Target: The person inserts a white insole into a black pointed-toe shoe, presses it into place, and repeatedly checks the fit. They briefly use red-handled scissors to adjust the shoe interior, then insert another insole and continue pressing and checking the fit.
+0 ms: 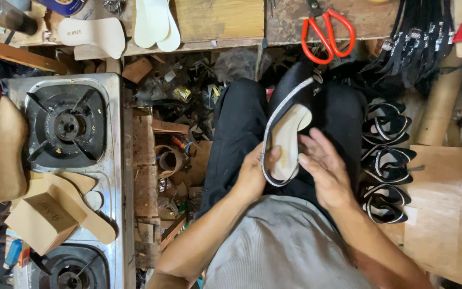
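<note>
A black shoe upper with a cream insole and a silver studded edge band rests on my lap. My left hand grips its left side, thumb pressed on the studded band. My right hand lies against the right side of the insole, fingers spread and touching it. The toe end points away from me toward the workbench.
Red-handled scissors lie on the wooden bench ahead. A stack of finished black uppers sits to my right on wooden boards. A two-burner gas stove stands at left with wooden lasts and insoles. Scraps litter the floor.
</note>
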The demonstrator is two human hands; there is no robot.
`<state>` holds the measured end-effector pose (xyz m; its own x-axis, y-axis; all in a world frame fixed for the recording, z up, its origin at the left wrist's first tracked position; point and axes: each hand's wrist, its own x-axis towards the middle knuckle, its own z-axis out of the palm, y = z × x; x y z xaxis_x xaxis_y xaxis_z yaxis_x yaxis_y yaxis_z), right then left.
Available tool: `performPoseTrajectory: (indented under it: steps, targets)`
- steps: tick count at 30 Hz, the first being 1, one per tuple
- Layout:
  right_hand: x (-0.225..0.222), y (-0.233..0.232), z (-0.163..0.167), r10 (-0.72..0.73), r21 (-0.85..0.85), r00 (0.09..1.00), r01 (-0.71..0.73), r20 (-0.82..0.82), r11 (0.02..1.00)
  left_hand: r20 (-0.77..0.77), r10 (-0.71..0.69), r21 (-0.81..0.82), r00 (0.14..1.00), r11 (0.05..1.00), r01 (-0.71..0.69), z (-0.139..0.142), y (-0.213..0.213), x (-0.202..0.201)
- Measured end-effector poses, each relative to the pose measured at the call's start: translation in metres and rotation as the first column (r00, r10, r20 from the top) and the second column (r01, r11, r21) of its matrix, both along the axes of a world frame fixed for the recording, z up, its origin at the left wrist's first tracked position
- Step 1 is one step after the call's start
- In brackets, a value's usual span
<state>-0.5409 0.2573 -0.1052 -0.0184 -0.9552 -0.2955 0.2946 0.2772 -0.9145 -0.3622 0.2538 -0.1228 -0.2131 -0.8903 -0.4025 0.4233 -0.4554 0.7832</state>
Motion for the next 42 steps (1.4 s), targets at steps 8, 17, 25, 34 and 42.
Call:
performPoseTrajectory:
  steps: [8,17,25,34,42]
  targets:
    - [0.003,-0.023,-0.002,-0.125,0.052,0.991,0.122,0.040,0.991,-0.269,-0.136,-0.209,0.953,0.975,0.080,0.004,0.003,-0.003]
    - [0.018,-0.022,0.018,0.045,0.040,0.870,-0.029,-0.492,0.999,0.094,0.003,-0.200,0.996,0.980,0.016,-0.004,-0.020,0.000]
    - [0.040,-0.006,0.018,0.225,0.118,0.862,-0.192,-0.453,0.974,-0.489,0.047,-0.052,0.871,0.995,-0.084,0.004,-0.049,0.026]
    - [0.045,-0.021,0.006,0.210,0.111,0.759,-0.180,-0.617,0.977,-0.399,-0.001,-0.093,0.917,0.995,-0.039,0.011,-0.043,0.032]
    - [0.044,-0.018,0.004,0.250,0.118,0.747,-0.226,-0.617,0.967,-0.356,0.025,-0.155,0.934,0.984,-0.085,0.012,-0.045,0.034]
